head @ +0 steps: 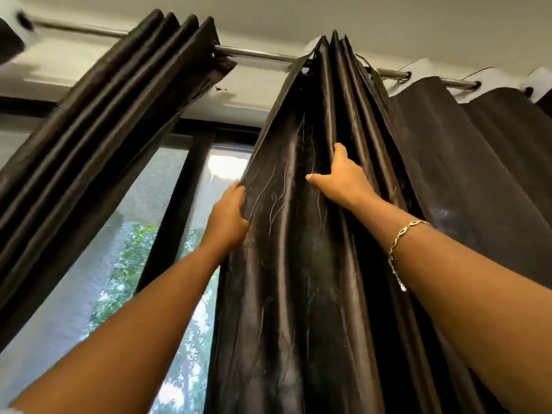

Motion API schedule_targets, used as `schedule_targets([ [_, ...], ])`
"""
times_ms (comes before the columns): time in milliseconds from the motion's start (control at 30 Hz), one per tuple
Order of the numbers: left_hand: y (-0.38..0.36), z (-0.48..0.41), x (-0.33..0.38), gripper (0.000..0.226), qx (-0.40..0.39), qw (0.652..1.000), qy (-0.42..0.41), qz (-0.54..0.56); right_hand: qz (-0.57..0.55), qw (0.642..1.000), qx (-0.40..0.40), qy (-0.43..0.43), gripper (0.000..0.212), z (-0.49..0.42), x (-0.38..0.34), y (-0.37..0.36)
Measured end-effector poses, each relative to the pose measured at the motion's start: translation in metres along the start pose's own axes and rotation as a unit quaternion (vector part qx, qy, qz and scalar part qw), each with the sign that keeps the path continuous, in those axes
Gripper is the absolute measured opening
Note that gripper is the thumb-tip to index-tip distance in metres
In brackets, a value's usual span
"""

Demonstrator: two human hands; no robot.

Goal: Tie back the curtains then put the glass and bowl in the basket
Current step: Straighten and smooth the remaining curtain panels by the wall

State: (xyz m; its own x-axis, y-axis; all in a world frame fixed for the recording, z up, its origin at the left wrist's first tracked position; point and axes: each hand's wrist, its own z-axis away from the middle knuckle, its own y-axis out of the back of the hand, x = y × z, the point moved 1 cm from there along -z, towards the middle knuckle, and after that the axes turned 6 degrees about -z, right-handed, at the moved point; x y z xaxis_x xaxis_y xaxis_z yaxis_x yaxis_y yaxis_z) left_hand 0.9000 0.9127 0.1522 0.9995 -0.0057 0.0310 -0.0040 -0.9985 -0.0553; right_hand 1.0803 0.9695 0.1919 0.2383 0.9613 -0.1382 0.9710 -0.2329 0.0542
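I look up at two dark brown satin curtains on a metal rod (254, 53). The left curtain (98, 121) is bunched into folds at the left. The right curtain (301, 264) hangs in gathered pleats in the middle and spreads flatter toward the right. My left hand (228, 216) grips the right curtain's left edge, fingers hidden behind the cloth. My right hand (340, 174) holds the pleats higher up, thumb across the front and fingers tucked into a fold. The glass, bowl and basket are out of view.
Between the curtains a window (140, 249) with a dark frame and mesh screen shows green trees outside. The white ceiling (388, 16) is close above the rod. A gold bracelet (403, 237) hangs on my right wrist.
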Motion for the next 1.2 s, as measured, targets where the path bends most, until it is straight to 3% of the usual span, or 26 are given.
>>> schedule_targets([
  [133, 0.031, -0.013, -0.045, 0.064, 0.006, 0.998, 0.026, 0.05, -0.021, 0.999, 0.022, -0.014, 0.073, -0.007, -0.018, -0.02],
  [333, 0.08, -0.036, -0.116, 0.061, 0.026, 0.998, 0.045, 0.042, -0.012, 0.998, 0.046, -0.034, 0.055, -0.015, -0.051, -0.06],
  [433, 0.113, -0.053, -0.183, 0.061, 0.039, 0.992, 0.116, 0.04, -0.014, 0.999, 0.035, -0.034, 0.062, -0.014, -0.066, -0.08],
  [567, 0.148, -0.083, -0.27, 0.061, 0.043, 0.991, 0.124, 0.013, -0.021, 0.999, 0.011, -0.026, 0.065, -0.009, -0.086, -0.108],
  [667, 0.168, -0.063, -0.235, 0.066, 0.041, 0.993, 0.11, 0.004, -0.013, 0.999, 0.015, -0.027, 0.063, -0.004, -0.094, -0.123],
  [833, 0.152, -0.029, -0.17, 0.062, -0.009, 1.0, 0.003, 0.006, -0.022, 0.998, 0.015, -0.056, 0.063, 0.002, -0.088, -0.13],
  [1000, 0.121, -0.003, -0.142, 0.071, -0.023, 0.997, -0.003, 0.074, -0.013, 0.998, 0.033, -0.052, 0.063, 0.01, -0.072, -0.115],
  [1200, 0.09, 0.035, -0.128, 0.078, -0.034, 0.997, 0.015, 0.062, -0.055, 0.993, 0.088, -0.059, 0.054, 0.022, -0.044, -0.085],
])
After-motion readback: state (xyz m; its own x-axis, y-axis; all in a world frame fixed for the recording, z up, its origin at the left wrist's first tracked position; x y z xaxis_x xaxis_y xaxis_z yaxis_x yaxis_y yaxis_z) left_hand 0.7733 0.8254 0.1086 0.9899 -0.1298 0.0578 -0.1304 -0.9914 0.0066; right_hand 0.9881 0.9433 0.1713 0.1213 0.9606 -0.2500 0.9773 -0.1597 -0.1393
